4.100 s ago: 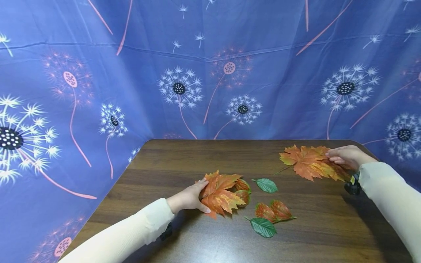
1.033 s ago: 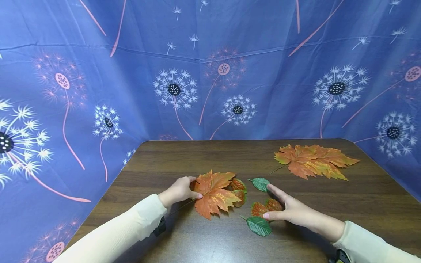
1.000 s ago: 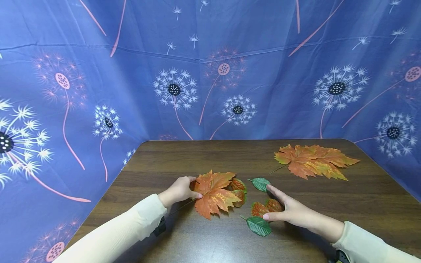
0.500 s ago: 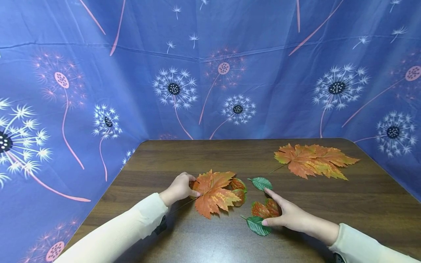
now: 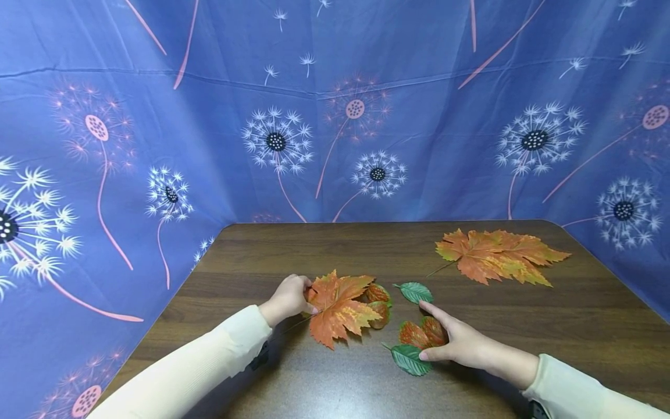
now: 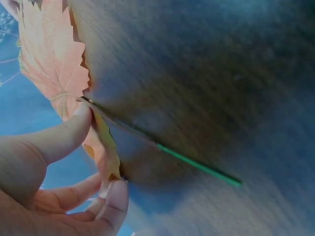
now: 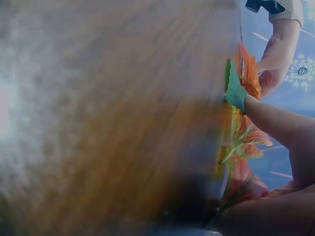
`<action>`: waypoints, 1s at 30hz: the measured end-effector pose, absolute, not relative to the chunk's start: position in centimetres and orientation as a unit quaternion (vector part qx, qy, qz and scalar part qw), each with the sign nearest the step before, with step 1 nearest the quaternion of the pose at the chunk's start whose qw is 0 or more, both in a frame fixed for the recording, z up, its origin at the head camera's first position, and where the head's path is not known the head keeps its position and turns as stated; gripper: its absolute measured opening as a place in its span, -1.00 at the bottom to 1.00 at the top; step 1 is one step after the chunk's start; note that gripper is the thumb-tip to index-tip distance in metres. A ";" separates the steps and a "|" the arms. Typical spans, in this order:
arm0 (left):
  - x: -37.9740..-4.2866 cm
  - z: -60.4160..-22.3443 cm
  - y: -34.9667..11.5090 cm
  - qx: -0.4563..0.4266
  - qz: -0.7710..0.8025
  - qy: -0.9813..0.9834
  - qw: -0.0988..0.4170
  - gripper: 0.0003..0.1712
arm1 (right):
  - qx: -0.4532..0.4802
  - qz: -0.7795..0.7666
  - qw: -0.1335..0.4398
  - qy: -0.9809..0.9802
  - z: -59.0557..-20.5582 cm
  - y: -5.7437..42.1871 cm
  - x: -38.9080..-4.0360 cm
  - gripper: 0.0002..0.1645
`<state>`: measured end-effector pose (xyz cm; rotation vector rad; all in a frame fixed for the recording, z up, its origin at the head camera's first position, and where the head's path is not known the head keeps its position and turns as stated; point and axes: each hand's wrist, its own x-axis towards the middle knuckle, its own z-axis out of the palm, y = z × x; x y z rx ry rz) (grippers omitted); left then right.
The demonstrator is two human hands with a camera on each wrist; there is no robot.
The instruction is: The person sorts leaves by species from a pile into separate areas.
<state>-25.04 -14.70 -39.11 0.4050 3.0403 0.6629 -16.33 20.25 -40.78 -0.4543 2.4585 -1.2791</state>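
Observation:
My left hand pinches an orange maple leaf at its base. The left wrist view shows the thumb on the leaf's base, other fingers at its edge, and a brown stem ending in green. Red-and-green leaves peek out behind this maple leaf. My right hand is spread over a red-spotted leaf pair. Its index fingertip lies right at an upper green leaf, and its thumb touches a lower green leaf; in the right wrist view the thumb meets that green leaf.
Overlapping orange maple leaves lie at the back right of the brown wooden table. A blue curtain with dandelion prints hangs along the back and left side.
My right hand has left the back-right maple leaves and come down to the green and red leaves; lately its thumb moved onto the lower green leaf. My left hand shifted slightly towards the leaf's base.

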 end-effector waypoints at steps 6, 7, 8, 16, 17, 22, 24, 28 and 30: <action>-25.3 -39.0 -14.6 0.110 0.223 0.968 0.012 -0.50 | -0.150 -0.461 0.190 0.854 -40.6 20.4 -16.4 0.23; -25.4 -39.0 -14.6 0.107 0.223 0.969 0.015 -0.51 | -0.149 -0.463 0.192 0.852 -40.6 20.4 -16.4 0.23; -25.5 -39.1 -14.6 0.104 0.223 0.969 0.019 -0.52 | -0.147 -0.467 0.195 0.850 -40.6 20.5 -16.4 0.23; -25.7 -39.2 -15.1 0.092 0.250 0.963 0.032 -0.67 | -0.145 -0.488 0.201 0.837 -40.5 20.6 -16.5 0.22; -25.6 -39.2 -15.2 0.086 0.263 0.960 0.038 -0.69 | -0.147 -0.487 0.200 0.837 -40.5 20.6 -16.5 0.21; -25.5 -38.9 -15.5 0.058 0.324 0.941 0.078 -0.72 | -0.148 -0.487 0.200 0.838 -40.6 20.7 -16.6 0.22; -25.5 -38.7 -15.6 0.050 0.338 0.935 0.094 -0.67 | -0.147 -0.487 0.200 0.838 -40.6 20.7 -16.6 0.22; -25.7 -38.4 -15.7 0.032 0.360 0.925 0.122 -0.57 | -0.143 -0.486 0.204 0.837 -40.6 20.7 -16.6 0.22; -25.7 -38.3 -15.8 0.031 0.368 0.920 0.128 -0.58 | -0.141 -0.485 0.206 0.838 -40.6 20.7 -16.5 0.22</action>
